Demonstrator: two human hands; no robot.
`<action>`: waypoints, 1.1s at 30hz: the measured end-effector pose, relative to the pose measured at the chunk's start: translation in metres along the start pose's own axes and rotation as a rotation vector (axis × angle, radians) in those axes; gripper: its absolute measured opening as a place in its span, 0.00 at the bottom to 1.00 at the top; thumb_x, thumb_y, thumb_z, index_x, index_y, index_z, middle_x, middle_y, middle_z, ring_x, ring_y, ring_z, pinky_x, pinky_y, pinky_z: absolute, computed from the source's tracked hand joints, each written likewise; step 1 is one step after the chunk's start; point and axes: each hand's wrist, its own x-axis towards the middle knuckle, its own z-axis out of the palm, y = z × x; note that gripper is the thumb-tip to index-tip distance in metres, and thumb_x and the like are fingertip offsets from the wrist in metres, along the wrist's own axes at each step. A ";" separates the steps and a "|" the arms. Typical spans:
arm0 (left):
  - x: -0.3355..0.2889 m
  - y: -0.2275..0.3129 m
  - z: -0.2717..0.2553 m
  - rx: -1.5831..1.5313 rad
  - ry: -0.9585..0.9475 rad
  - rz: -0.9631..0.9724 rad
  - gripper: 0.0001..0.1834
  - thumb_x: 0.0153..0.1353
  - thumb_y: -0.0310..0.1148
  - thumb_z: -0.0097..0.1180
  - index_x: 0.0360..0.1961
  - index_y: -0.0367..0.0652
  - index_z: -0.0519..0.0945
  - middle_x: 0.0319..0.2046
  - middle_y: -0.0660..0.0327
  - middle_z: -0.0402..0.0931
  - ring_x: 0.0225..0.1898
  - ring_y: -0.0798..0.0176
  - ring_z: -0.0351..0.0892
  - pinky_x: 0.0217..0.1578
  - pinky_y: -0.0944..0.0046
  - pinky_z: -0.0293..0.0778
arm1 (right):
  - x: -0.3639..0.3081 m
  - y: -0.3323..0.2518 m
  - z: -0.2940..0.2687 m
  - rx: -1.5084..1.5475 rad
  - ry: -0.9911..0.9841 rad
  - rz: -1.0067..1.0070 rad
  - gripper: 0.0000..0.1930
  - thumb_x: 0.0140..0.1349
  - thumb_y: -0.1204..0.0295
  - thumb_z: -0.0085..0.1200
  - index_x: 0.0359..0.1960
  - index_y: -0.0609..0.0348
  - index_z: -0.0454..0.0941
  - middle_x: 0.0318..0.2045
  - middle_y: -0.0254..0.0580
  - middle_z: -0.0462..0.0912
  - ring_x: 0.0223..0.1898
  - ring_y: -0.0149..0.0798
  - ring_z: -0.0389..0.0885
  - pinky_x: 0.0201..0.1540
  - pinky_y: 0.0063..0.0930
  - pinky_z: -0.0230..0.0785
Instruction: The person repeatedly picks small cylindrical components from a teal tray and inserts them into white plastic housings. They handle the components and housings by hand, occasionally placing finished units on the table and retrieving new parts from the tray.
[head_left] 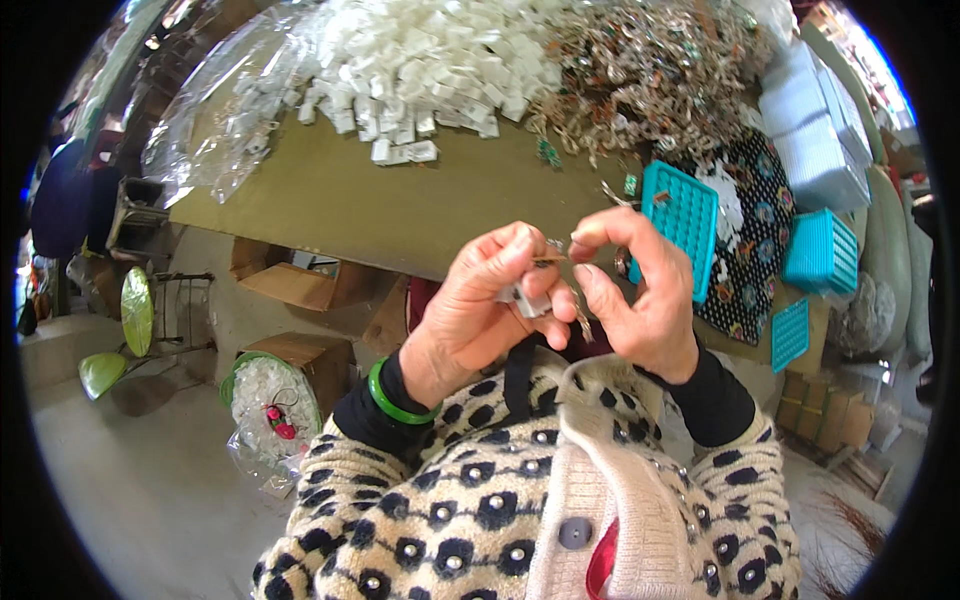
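1. Pinching a small brownish part [548,259] by thumb and forefinger, your left hand [475,312] also cradles a white piece [530,303].
2. Your right hand [648,300] nearly closes its fingertips beside them; whether it grips anything, I cannot tell.
3. Both pieces are between your hands.

Left hand [490,290] has a small white piece [530,303] tucked in it plus a thin brownish bit [549,258] pinched up top, right hand [645,300] curled just beside it. Big heap of white pieces [430,65] on the table [400,215], wiry tangle [650,75] next to that, teal tray [682,220] near the right hand.
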 end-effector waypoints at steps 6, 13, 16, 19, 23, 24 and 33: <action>-0.013 0.014 0.006 0.336 0.215 0.061 0.09 0.67 0.35 0.60 0.38 0.41 0.76 0.22 0.65 0.72 0.21 0.70 0.71 0.22 0.70 0.69 | 0.002 -0.002 0.011 0.062 -0.076 0.003 0.10 0.54 0.87 0.56 0.37 0.62 0.76 0.33 0.43 0.80 0.31 0.40 0.79 0.34 0.28 0.71; 0.003 0.110 -0.034 1.916 0.915 0.877 0.10 0.57 0.32 0.64 0.34 0.35 0.83 0.29 0.57 0.81 0.30 0.59 0.80 0.35 0.62 0.75 | -0.008 0.005 0.014 0.466 -0.094 0.460 0.03 0.68 0.77 0.53 0.42 0.60 0.73 0.27 0.29 0.75 0.25 0.20 0.71 0.26 0.14 0.62; 0.012 0.123 -0.053 2.113 0.912 0.721 0.11 0.57 0.34 0.63 0.35 0.36 0.83 0.31 0.55 0.80 0.32 0.53 0.81 0.36 0.57 0.75 | -0.008 0.006 0.016 0.493 -0.133 0.517 0.03 0.68 0.79 0.53 0.41 0.62 0.73 0.28 0.27 0.74 0.27 0.18 0.68 0.29 0.13 0.62; 0.019 0.111 -0.061 2.124 0.802 0.719 0.09 0.57 0.33 0.62 0.34 0.39 0.83 0.33 0.54 0.80 0.35 0.50 0.81 0.37 0.54 0.75 | -0.007 0.006 0.017 0.480 -0.150 0.480 0.04 0.67 0.80 0.54 0.41 0.62 0.74 0.29 0.27 0.74 0.28 0.17 0.67 0.30 0.13 0.62; 0.028 0.103 -0.060 2.131 0.865 0.748 0.11 0.56 0.36 0.62 0.35 0.38 0.83 0.32 0.53 0.80 0.35 0.49 0.81 0.37 0.54 0.74 | -0.006 0.005 0.016 0.430 -0.197 0.447 0.04 0.65 0.81 0.54 0.40 0.63 0.74 0.31 0.28 0.75 0.28 0.19 0.68 0.31 0.14 0.64; 0.031 0.106 -0.059 2.150 0.909 0.732 0.12 0.56 0.35 0.63 0.35 0.37 0.83 0.31 0.53 0.81 0.34 0.51 0.81 0.37 0.55 0.75 | -0.006 0.004 0.016 0.425 -0.206 0.453 0.04 0.65 0.82 0.54 0.40 0.63 0.74 0.31 0.29 0.76 0.28 0.19 0.69 0.31 0.15 0.65; 0.033 0.101 -0.053 2.243 0.864 0.624 0.12 0.57 0.35 0.58 0.37 0.39 0.83 0.35 0.51 0.79 0.39 0.45 0.80 0.42 0.50 0.74 | -0.008 0.008 0.015 0.407 -0.214 0.460 0.03 0.64 0.82 0.54 0.38 0.64 0.76 0.31 0.32 0.77 0.28 0.21 0.70 0.31 0.17 0.65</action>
